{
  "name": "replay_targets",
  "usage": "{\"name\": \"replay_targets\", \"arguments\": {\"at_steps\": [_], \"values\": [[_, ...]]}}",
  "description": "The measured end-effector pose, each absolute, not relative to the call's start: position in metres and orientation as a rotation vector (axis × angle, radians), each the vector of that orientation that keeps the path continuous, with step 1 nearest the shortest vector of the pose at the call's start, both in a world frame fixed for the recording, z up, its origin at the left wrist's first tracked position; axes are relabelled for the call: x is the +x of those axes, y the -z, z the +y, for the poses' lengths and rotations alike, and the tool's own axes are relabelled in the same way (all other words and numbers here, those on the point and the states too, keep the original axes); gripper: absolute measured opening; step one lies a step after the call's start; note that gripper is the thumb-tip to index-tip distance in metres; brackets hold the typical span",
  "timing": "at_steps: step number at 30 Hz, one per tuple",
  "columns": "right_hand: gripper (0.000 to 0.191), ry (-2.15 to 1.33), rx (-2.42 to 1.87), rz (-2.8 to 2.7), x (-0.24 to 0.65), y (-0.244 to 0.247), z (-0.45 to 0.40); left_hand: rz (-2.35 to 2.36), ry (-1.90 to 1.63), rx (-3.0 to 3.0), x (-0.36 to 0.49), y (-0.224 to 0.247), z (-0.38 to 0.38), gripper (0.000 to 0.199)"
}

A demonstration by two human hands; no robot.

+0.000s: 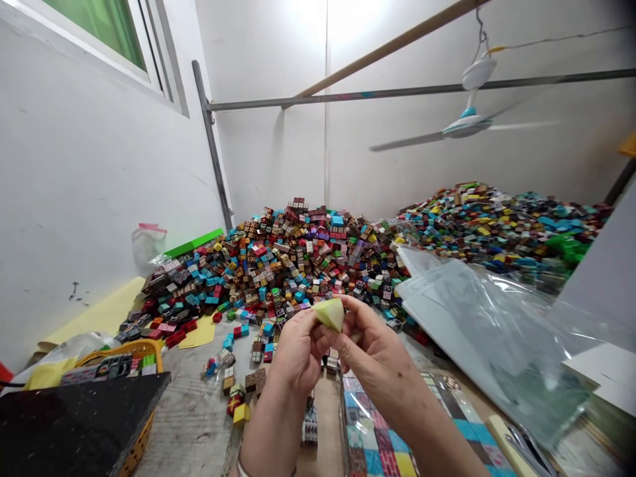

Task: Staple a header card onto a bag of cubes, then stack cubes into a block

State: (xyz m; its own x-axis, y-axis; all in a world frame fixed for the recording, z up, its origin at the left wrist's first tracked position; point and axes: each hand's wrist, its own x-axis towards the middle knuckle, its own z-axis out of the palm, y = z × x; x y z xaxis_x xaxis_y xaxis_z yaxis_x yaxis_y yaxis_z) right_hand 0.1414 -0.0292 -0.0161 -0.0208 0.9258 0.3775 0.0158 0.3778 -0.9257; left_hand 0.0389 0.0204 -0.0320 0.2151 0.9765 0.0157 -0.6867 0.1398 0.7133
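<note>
Both hands meet in front of me, above the table and near the heap of blocks. Between the fingertips of my left hand [298, 348] is a pale yellow-green wedge-shaped piece [330, 314]; whether it is folded paper or something else I cannot tell. My right hand [366, 339] closes on its right side, fingers bent and thumb near the lower tip. Small patterned cube blocks [318, 255] are heaped just behind. Below my right forearm lies a clear-wrapped flat set of colourful square blocks [375, 430].
A yellow basket [158, 354] with a black board [79, 424] over it stands at left. Clear plastic bags [477, 318] lie at right, near a stapler-like metal tool [529, 450]. A second block heap [491, 218] sits behind; a fan [470, 124] hangs above.
</note>
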Motion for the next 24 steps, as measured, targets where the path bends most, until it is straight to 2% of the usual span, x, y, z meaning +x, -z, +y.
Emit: {"name": "replay_targets", "arguments": {"at_steps": [5,11,15,24], "values": [[0.035,-0.742,-1.024,-1.473,0.143,0.013,-0.032,0.450,-1.210,0.716,0.043,0.028,0.017,0.008],[0.033,-0.678,-1.105,-1.458,0.149,0.007,-0.035,0.464,-1.110,0.715,0.047,0.034,0.013,0.014],[0.030,-0.667,-1.105,-1.445,0.153,0.005,-0.034,0.505,-1.075,0.686,0.046,0.035,0.014,0.008],[0.030,-1.057,-0.831,-1.269,0.159,-0.008,-0.038,0.525,-1.241,0.717,0.030,0.009,0.003,0.010]]}}
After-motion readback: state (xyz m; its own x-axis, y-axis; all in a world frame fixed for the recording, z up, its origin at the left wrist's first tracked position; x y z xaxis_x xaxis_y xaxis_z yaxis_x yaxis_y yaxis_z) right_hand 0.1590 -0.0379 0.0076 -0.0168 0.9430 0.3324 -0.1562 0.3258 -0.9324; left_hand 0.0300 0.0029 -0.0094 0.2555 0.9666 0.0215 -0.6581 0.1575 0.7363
